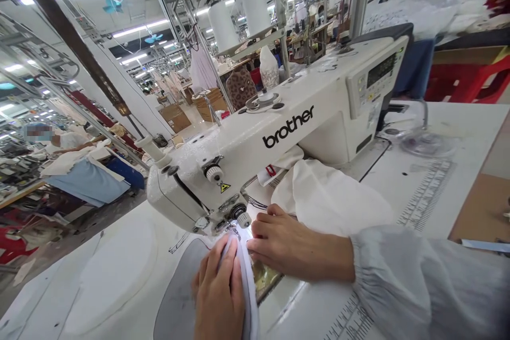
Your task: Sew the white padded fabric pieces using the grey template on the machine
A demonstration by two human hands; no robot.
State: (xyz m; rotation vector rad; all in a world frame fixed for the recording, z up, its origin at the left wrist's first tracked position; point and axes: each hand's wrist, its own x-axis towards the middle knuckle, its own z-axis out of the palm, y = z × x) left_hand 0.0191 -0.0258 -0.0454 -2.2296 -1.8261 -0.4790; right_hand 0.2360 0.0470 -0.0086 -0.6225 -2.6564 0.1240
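Note:
Pale grey layered fabric [179,281] with a curved left edge lies on the bed of a white Brother sewing machine [247,149]. Its narrow far end reaches the presser foot [232,231]. My left hand [221,287] rests on this fabric, fingers stretched forward and lying along it just before the foot. To the right of the needle area, my right hand [295,244] has its fingers curled, with the tips close to the fabric's right edge. Whether they pinch anything is hidden. Behind that hand, a loose white cloth [330,196] is bunched beneath the machine arm.
An oval white piece [115,271] lies on the table at the left. Printed ruler scales [428,191] mark the right side. White thread cones [223,26] stand behind the machine, and a red stool [458,82] is at the far right. A person [59,138] works farther left.

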